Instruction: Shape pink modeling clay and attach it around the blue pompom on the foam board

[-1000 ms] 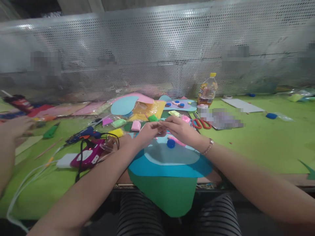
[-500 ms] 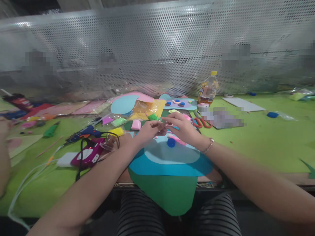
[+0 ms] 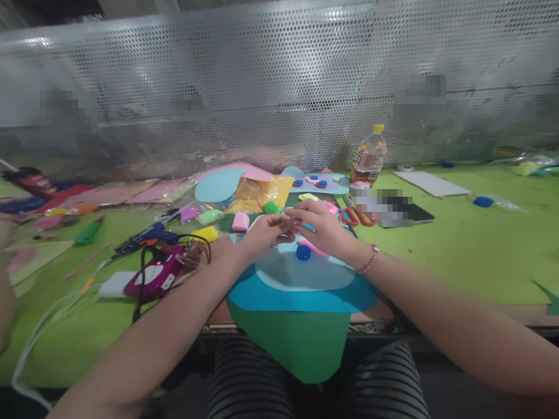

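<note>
My left hand [image 3: 264, 231] and my right hand [image 3: 321, 226] meet fingertip to fingertip above a layered foam shape, both pinched on a small piece that I cannot make out. The foam shape has a pale blue oval [image 3: 301, 272] on a darker blue layer [image 3: 301, 299] and a green sheet [image 3: 297, 343] that hangs over the table's front edge. A small blue ball [image 3: 303, 252] and a pink strip [image 3: 315, 249] lie on the pale blue oval just below my right hand. My right wrist wears a bracelet [image 3: 368, 261].
A blue glue gun [image 3: 146, 237], a magenta device [image 3: 152, 276] with black cable and a white adapter [image 3: 111, 284] lie to the left. Small coloured clay packets [image 3: 209, 217], red scissors [image 3: 357, 216], a bottle [image 3: 369, 157] and foam sheets [image 3: 220, 185] sit behind. Another person's arm [image 3: 5, 291] shows at the far left.
My hands stay pinched together in place. The other person's hand at the far left has drawn back out of the frame's left side.
</note>
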Available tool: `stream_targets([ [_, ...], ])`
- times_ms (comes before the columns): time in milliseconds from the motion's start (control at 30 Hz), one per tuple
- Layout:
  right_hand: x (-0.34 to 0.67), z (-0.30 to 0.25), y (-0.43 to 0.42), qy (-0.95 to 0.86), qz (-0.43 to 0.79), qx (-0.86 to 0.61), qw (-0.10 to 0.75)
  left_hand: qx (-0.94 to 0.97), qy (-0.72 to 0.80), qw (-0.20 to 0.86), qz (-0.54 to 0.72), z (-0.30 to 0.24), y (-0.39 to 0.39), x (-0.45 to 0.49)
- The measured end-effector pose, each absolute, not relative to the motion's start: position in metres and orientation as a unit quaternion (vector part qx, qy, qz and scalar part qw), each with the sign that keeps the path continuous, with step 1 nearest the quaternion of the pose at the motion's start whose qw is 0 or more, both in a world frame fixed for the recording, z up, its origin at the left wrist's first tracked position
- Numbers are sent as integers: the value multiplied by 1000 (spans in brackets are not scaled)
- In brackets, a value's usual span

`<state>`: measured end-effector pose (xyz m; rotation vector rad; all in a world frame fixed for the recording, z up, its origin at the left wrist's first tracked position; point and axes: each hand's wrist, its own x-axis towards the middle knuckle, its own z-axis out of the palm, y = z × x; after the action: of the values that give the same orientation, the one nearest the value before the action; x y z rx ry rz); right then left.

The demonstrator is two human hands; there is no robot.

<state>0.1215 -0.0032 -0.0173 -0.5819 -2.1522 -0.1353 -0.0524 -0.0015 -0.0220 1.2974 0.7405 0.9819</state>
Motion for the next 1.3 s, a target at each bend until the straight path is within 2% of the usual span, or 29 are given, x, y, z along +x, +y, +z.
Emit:
stream_targets([
  [267, 121, -17, -4, -869, -58, -216, 441, 580, 351, 593, 435, -19, -5, -51],
  [533, 121, -15, -3, -858, -51, -224, 459, 544, 335, 634, 436, -21, -2, -51],
  [833, 124, -14, -1, -848, 17, -242, 470, 532, 321, 634, 460, -17, -3, -53],
  [1067, 125, -17, 1, -856, -19, -224, 466, 509, 331, 628, 486, -14, -4, -53],
  [1300, 126, -16, 1, -864, -42, -206, 458, 518, 336, 637, 462, -18, 2, -57],
])
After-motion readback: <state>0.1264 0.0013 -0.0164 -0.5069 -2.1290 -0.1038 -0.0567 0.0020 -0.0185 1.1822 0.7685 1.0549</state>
